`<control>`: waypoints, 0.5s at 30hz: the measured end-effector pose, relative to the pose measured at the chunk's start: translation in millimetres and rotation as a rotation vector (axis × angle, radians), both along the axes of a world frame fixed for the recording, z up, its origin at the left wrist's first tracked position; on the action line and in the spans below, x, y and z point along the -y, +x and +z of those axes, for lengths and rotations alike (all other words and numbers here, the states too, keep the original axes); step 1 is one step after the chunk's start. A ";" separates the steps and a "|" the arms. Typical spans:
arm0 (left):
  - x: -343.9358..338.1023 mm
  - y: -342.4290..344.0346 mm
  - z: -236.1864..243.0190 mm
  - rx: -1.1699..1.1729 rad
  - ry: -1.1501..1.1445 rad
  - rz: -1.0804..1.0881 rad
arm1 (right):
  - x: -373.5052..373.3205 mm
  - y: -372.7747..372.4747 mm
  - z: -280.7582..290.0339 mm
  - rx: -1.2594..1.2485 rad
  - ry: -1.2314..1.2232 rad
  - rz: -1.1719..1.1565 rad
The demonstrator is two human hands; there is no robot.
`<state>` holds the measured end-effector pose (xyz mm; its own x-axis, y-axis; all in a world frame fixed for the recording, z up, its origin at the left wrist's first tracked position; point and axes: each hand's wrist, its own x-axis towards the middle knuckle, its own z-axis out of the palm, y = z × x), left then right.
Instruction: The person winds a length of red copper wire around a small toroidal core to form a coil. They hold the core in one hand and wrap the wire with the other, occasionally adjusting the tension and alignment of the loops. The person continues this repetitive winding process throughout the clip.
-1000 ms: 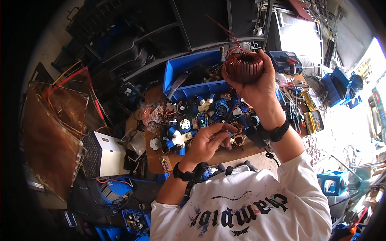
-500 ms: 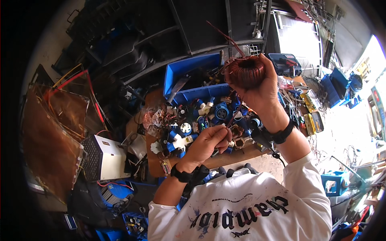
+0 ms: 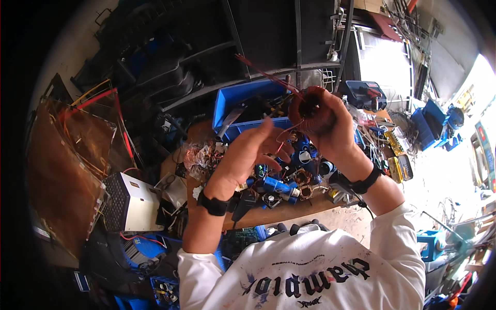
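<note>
My right hand (image 3: 338,129) grips a copper-wound toroidal coil (image 3: 319,123), held up above the cluttered bench with its dark centre hole facing up and toward me. From the coil's far left side, long reddish wire leads (image 3: 266,74) stick out to the upper left. Another wire end (image 3: 281,137) bends down from its near left side. Close beside that end is my left hand (image 3: 243,155), its fingers spread and apart. Whether a fingertip touches the wire I cannot tell.
Below my hands, the wooden bench (image 3: 289,212) carries blue and white connectors, small motors and loose parts. Behind stands a blue bin (image 3: 227,98) of tools. A clear bag (image 3: 199,157) lies at left, a white metal box (image 3: 137,201) beyond it. Yellow cases (image 3: 398,163) sit at right.
My left hand has let go of the wire, opened and moved up and left. The coil has tilted and come slightly nearer in my right hand; its long leads swing left.
</note>
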<state>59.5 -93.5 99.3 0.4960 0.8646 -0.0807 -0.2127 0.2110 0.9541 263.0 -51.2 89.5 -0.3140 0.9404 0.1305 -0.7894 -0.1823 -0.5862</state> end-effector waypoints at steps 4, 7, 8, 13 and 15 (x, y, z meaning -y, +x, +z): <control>1.2 -4.4 -3.6 -0.140 -0.035 -0.109 | 5.7 -2.3 3.6 0.069 0.149 0.032; 7.5 -5.9 -2.3 -0.005 -0.228 -0.199 | 9.3 -3.8 5.8 0.072 0.141 0.024; 9.1 -5.8 -0.6 0.038 -0.260 -0.229 | 10.0 -4.0 5.8 0.066 0.126 0.022; 17.6 -3.1 10.0 0.143 -0.307 -0.295 | 11.6 -5.9 7.0 0.074 0.148 0.040; 16.9 -6.5 2.0 0.148 -0.238 -0.316 | 10.4 -4.8 6.2 0.106 0.196 0.033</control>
<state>53.0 -110.3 101.3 0.7547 0.6343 -0.1678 -0.2331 0.4982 0.8351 258.2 -61.6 95.7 -0.3658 0.8894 0.2740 -0.7169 -0.0815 -0.6924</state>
